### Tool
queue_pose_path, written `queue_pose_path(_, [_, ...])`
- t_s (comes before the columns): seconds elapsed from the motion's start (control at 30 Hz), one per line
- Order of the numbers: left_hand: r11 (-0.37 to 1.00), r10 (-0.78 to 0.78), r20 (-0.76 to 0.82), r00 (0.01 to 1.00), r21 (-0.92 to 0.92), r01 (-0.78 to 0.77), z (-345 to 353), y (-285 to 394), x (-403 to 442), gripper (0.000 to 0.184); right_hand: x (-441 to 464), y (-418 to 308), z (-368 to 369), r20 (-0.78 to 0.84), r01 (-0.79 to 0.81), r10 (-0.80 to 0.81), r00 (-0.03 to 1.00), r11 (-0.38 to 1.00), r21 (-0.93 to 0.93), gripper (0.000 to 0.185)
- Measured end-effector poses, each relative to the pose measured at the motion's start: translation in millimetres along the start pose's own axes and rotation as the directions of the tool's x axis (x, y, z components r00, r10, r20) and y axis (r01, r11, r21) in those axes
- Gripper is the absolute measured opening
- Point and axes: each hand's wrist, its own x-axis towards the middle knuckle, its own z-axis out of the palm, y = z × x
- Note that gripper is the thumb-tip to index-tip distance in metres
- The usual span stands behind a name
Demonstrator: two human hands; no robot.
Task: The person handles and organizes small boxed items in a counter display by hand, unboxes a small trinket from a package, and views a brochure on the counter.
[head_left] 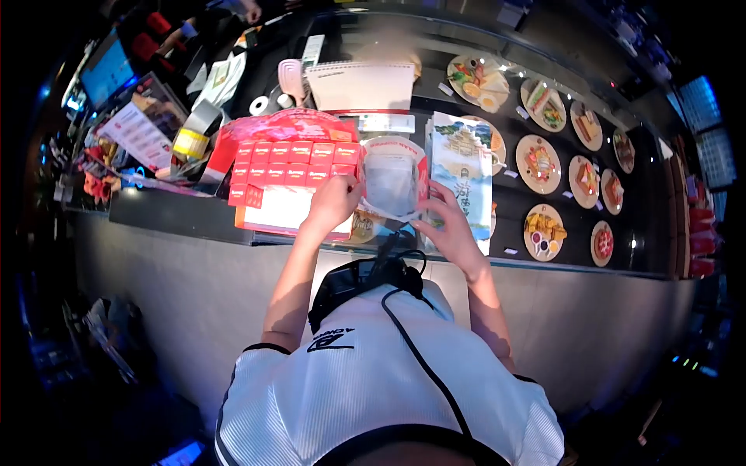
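Between my hands is a red-and-white paper bag (423, 172), its mouth spread towards me and a whitish, translucent inside showing. My left hand (334, 203) is closed at the bag's left edge, the fingertips curled in against it. At the lower right rim, my right hand (452, 231) pinches the bag between thumb and fingers. Left of the bag, rows of small red boxes (287, 163) sit in a larger red-and-white carton (287, 211), close to my left hand. An illustrated booklet (464, 167) with blue and green scenery lies just beyond my right hand.
Plates of food, among them a plate with berries (538, 165), stand in the dark counter display on the right. Behind the bag are a white spiral-bound desk calendar (361, 87) and a pink paddle-shaped object (291, 81). A yellow-banded roll (190, 143) and papers (136, 136) lie left.
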Motion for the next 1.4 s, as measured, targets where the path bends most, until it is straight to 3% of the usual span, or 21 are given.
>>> queue_pose_path(0.1, [1.000,0.010,0.017,1.000,0.021,-0.011,-7,-5,-10,0.028,-9,-4,4,0.008,-0.013,0.013,1.000,1.000,0.013,0.018])
queue_pose_path(0.23, [0.999,0.002,0.011,1.000,-0.037,-0.001,-5,-9,-20,0.028,-13,4,14,0.010,-0.026,0.026,1.000,0.999,0.029,0.017])
queue_pose_path(0.43, [0.993,-0.071,0.066,0.995,-0.088,0.076,-8,-8,-24,0.032,-17,-5,7,0.058,-0.027,0.029,0.998,0.999,-0.033,0.037])
queue_pose_path(0.47, [0.992,-0.101,0.013,0.995,-0.075,0.101,-4,-14,-27,0.036,-20,-5,5,0.012,-0.036,0.036,0.999,0.999,-0.025,0.040])
queue_pose_path(0.6, [0.956,-0.156,-0.309,0.938,-0.287,0.065,-25,-1,-68,0.036,-34,4,-6,-0.103,0.017,-0.009,0.995,0.997,0.078,0.046])
queue_pose_path(0.63, [0.922,-0.165,-0.361,0.918,-0.386,0.014,-34,4,-80,0.030,-37,1,-8,-0.124,-0.028,0.045,0.991,0.990,0.141,0.044])
queue_pose_path(0.67, [0.859,-0.139,-0.499,0.855,-0.490,-0.146,-40,11,-92,0.020,-40,-5,-11,-0.121,-0.074,0.101,0.988,0.975,0.209,0.043])
queue_pose_path(0.73, [0.853,-0.011,-0.746,0.666,-0.355,-0.383,-69,28,-129,0.029,-40,-2,-13,-0.204,0.015,0.018,0.979,0.987,0.159,0.029])
queue_pose_path(0.8, [0.845,0.345,-0.891,0.296,0.158,-0.511,-112,50,-175,0.021,-30,3,-17,-0.252,0.106,-0.050,0.966,0.971,0.212,0.022])
queue_pose_path(0.87, [0.756,0.544,-0.828,0.135,0.415,-0.506,-144,75,-235,0.016,-13,-6,-24,-0.198,0.103,-0.080,0.977,0.989,0.110,0.021])
queue_pose_path(0.93, [0.696,0.649,-0.757,0.076,0.551,-0.462,-157,107,-288,0.019,6,-24,-26,-0.182,0.113,-0.106,0.978,0.993,0.029,0.021])
queue_pose_path(1.03, [0.655,0.708,-0.706,-0.011,0.662,-0.365,-154,158,-339,0.027,37,-34,-21,-0.175,0.272,-0.250,0.952,0.955,0.116,0.022])
queue_pose_path(1.1, [0.703,0.669,-0.737,-0.102,0.671,-0.236,-148,172,-347,0.033,52,-45,-14,-0.125,0.263,-0.244,0.962,0.952,0.160,0.023])
queue_pose_path(1.17, [0.805,0.570,-0.781,-0.254,0.593,-0.015,-138,178,-347,0.011,65,-47,-6,-0.070,0.283,-0.275,0.959,0.941,0.183,0.024])
queue_pose_path(1.2, [0.851,0.514,-0.793,-0.328,0.519,0.078,-133,182,-346,0.014,68,-51,0,-0.060,0.293,-0.287,0.956,0.939,0.181,0.024])
queue_pose_path(1.27, [0.884,0.453,-0.826,-0.337,0.465,0.049,-133,193,-349,0.007,71,-56,10,-0.039,0.282,-0.279,0.959,0.945,0.168,0.024])
queue_pose_path(1.37, [0.928,0.341,-0.877,-0.339,0.371,-0.027,-136,211,-349,0.017,63,-72,23,-0.036,0.258,-0.255,0.966,0.955,0.145,0.020])
queue_pose_path(1.4, [0.907,0.374,-0.869,-0.325,0.416,-0.067,-136,207,-348,0.019,62,-72,23,-0.028,0.268,-0.267,0.963,0.949,0.165,0.020])
